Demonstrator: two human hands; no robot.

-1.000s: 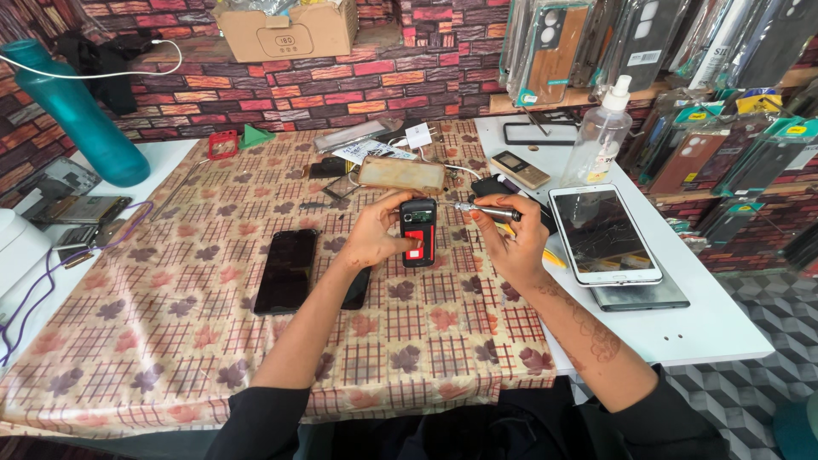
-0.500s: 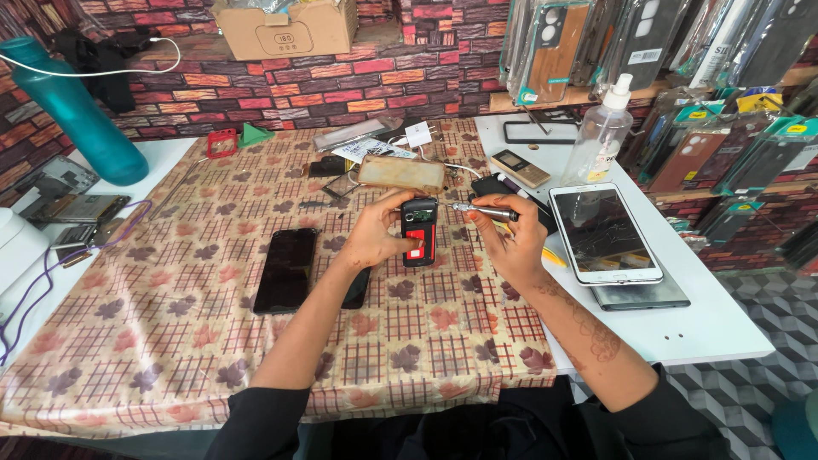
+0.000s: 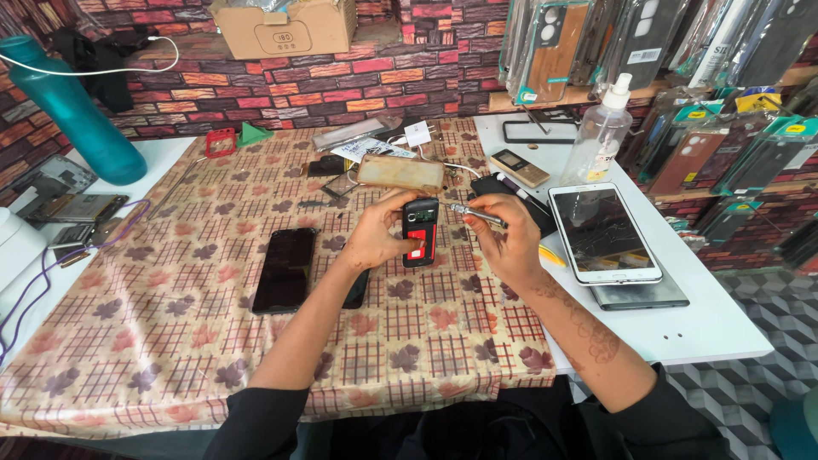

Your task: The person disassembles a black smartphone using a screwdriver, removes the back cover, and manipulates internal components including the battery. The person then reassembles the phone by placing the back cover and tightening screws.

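— Head view, over the desk [image 3: 128, 281]: what do the hands hold?

— Left hand [image 3: 375, 238] is closed around a small black phone with a red insert [image 3: 419, 232], thumb on its face; the phone stands upright, long axis pointing away from the person.

— And the other?

— Right hand [image 3: 504, 243] pinches a slim metal screwdriver [image 3: 471, 213], lying crosswise, tip aimed left at the phone's top edge, just beside it.

— Around them?

— A dark smartphone [image 3: 285, 268] left of the left hand, a white tablet [image 3: 603, 232] right of the right hand, a tan phone case [image 3: 400, 173] beyond both.
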